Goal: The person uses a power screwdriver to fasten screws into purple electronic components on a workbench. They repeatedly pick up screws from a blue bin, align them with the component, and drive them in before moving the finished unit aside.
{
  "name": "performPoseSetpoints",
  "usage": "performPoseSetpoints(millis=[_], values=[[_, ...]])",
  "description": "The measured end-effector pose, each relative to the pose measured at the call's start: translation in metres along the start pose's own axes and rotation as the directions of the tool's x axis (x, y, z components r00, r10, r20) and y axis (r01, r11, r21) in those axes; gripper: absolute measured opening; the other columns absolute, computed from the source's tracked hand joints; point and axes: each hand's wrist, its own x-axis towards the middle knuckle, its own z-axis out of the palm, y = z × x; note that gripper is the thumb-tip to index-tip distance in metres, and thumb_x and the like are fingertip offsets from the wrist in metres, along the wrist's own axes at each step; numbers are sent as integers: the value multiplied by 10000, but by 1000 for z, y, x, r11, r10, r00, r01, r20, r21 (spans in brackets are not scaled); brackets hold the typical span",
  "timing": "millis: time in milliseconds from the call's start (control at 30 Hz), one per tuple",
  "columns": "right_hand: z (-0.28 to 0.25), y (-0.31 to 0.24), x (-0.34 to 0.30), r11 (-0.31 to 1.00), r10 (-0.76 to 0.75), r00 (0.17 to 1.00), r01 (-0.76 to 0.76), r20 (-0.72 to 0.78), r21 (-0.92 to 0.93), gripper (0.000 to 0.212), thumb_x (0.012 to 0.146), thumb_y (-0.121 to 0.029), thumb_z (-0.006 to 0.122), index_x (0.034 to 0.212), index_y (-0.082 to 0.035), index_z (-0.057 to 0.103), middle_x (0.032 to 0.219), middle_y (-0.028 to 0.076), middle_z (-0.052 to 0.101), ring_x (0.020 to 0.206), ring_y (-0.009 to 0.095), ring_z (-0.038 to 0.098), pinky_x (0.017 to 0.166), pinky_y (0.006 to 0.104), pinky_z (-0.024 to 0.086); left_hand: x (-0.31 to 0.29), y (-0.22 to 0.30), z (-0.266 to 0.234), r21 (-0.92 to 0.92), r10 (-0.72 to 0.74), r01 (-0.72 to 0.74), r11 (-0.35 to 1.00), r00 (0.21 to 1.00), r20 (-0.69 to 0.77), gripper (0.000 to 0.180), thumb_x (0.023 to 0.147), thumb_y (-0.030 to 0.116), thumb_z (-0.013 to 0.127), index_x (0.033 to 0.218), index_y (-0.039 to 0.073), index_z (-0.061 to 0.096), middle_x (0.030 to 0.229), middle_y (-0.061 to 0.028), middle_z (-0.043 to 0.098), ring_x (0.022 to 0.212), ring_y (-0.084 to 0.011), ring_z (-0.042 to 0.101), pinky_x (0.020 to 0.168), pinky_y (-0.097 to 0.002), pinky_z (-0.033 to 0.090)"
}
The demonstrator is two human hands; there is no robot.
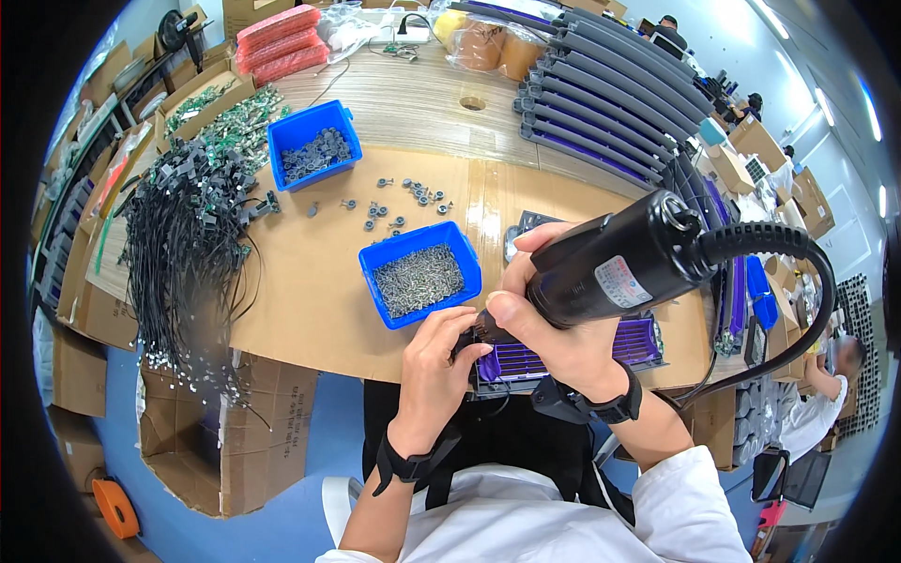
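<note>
My right hand (577, 357) is wrapped round a black electric screwdriver (601, 267), a thick cylinder with a ribbed cable at its back end. The tool slants down to the left over a purple slatted panel with a dark frame (526, 364). At the tool's nose, my left hand (434, 366) has its thumb and fingers drawn together at the panel's left end. What they pinch is hidden. Just beyond the left fingertips stands a blue bin (469, 255) holding many small metal screws.
Another blue bin (324, 176) holds grey round parts; several similar parts (378, 210) lie loose on the cardboard sheet (300, 272). Black cables (178, 253) hang off the left edge above an open carton (267, 422). Grey and purple panels (601, 103) are stacked far right. Co-workers sit beyond.
</note>
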Motion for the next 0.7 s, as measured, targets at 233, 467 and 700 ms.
performPoseSetpoints(millis=[233, 467, 700], values=[[0, 8, 0, 998, -62, 998, 63, 34, -30, 432, 799, 32, 716, 1163, 8, 484, 745, 42, 583, 637, 77, 545, 569, 211, 417, 0, 0, 2, -13, -22, 22, 1000, 1000, -5, 349, 709, -27, 769, 1033, -31, 638, 1076, -151, 660, 989, -331, 643, 829, -385, 526], [0, 11, 2, 999, -34, 996, 35, 79, -21, 429, 794, 31, 724, 1143, 4, 477, 739, 44, 587, 639, 79, 557, 575, 214, 427, 1, 2, 0, 5, 6, -6, 1000, 1000, -19, 359, 704, -37, 768, 1040, -32, 639, 1078, -141, 655, 984, -323, 641, 820, -378, 529], [-3, 17, 17, 998, 9, 972, -22, 234, 51, 361, 766, 23, 760, 1044, -11, 532, 745, 28, 590, 677, 88, 582, 626, 228, 455, 0, 3, -1, -24, -61, 61, 998, 998, 27, 401, 718, -38, 761, 1100, -7, 639, 1081, -140, 644, 970, -320, 634, 780, -379, 521]])
